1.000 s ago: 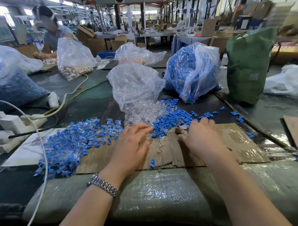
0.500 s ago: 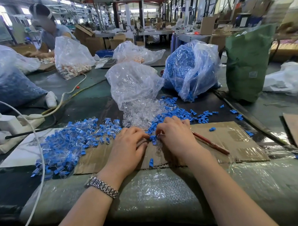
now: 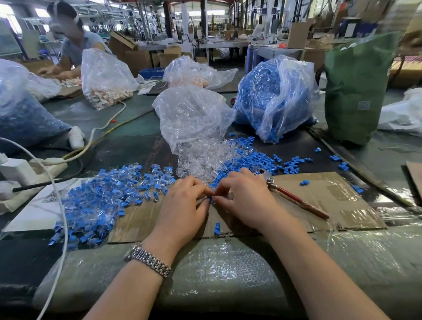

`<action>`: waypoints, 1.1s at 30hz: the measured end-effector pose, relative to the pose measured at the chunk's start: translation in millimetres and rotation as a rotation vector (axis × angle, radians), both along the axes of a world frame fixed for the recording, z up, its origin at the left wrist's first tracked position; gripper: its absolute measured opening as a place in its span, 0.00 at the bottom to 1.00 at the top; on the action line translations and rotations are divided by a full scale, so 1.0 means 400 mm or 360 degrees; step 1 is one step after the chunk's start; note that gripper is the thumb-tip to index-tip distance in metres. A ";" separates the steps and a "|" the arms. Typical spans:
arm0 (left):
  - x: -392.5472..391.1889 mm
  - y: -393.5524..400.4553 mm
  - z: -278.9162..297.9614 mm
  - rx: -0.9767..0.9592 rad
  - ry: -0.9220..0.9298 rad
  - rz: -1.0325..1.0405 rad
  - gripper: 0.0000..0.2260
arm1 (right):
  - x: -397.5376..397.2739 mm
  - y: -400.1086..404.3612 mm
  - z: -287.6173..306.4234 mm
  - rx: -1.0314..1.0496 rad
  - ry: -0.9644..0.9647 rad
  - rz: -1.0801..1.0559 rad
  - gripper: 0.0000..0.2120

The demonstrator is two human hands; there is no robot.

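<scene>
- We see the left hand [image 3: 183, 208] and the right hand [image 3: 247, 199] meet fingertip to fingertip over the flat brown cardboard sheet [image 3: 326, 199]. Both have their fingers curled and pinch one small blue plastic cap [image 3: 211, 200] between them. We cannot tell whether a clear part is already in it.
- The cap sits low, just above the cardboard and close to the body. We judge this gives the fingers a steady base for pressing small parts together.
- The heap of clear plastic pieces [image 3: 200, 157] spills from the crumpled transparent bag [image 3: 191, 115]. It and the loose scatter of blue caps [image 3: 250, 158] lie just beyond the fingertips, so either hand can take fresh stock with a short reach.
- The wide pile of joined blue-and-clear pieces [image 3: 110, 194] lies on the left, beside the left hand, likely as the place for finished work.
- The red-handled metal tool [image 3: 300, 201] lies on the cardboard just beside the right hand, unheld but within easy reach.
</scene>
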State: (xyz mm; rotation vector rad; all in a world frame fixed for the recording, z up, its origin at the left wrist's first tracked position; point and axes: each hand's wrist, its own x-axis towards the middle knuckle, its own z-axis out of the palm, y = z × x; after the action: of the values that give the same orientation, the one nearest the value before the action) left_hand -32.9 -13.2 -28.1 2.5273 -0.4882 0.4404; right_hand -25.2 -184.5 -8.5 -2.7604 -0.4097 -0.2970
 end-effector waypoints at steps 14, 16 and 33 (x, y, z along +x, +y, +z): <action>0.006 0.024 -0.005 -0.0001 -0.0131 0.0315 0.10 | -0.002 0.002 0.021 0.0060 0.0028 0.0026 0.04; 0.011 0.024 -0.008 0.0127 -0.0057 0.0289 0.14 | -0.007 -0.004 0.019 0.0176 -0.0011 0.0056 0.04; -0.001 0.001 0.010 -0.0022 -0.0016 0.0088 0.06 | 0.008 -0.044 0.004 0.0973 -0.0005 -0.0084 0.08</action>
State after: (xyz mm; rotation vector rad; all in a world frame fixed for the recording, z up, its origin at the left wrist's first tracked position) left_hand -33.1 -12.9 -24.2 2.5315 -0.4185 0.4752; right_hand -22.1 -202.1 -6.8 -2.1725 -0.2004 -0.3676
